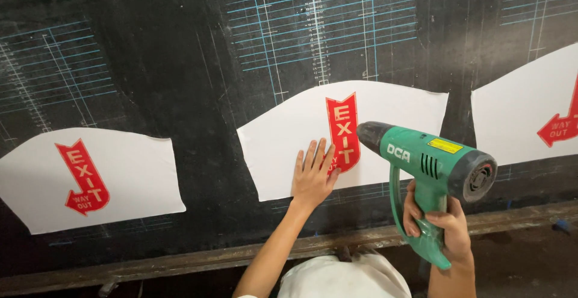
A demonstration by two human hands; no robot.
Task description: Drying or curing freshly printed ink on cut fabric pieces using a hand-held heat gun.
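Heat gun [430, 165] aimed at a red arrow sticker [342, 132] on the middle white sheet [283, 141].

The green gun's handle is gripped by the closed right hand [442, 229]; the left hand [313, 174] is pressed flat, fingers spread, against the sticker's left edge. Bare black board [198, 93] is left between the neighbouring sheets.

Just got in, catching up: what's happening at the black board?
A person presses the flat left hand on the middle white cut sheet, beside its red arrow-shaped sticker. The right hand holds a green heat gun by its handle, its black nozzle aimed at that sticker. Two similar white sheets with red arrows sit to the left and right on the black gridded board.
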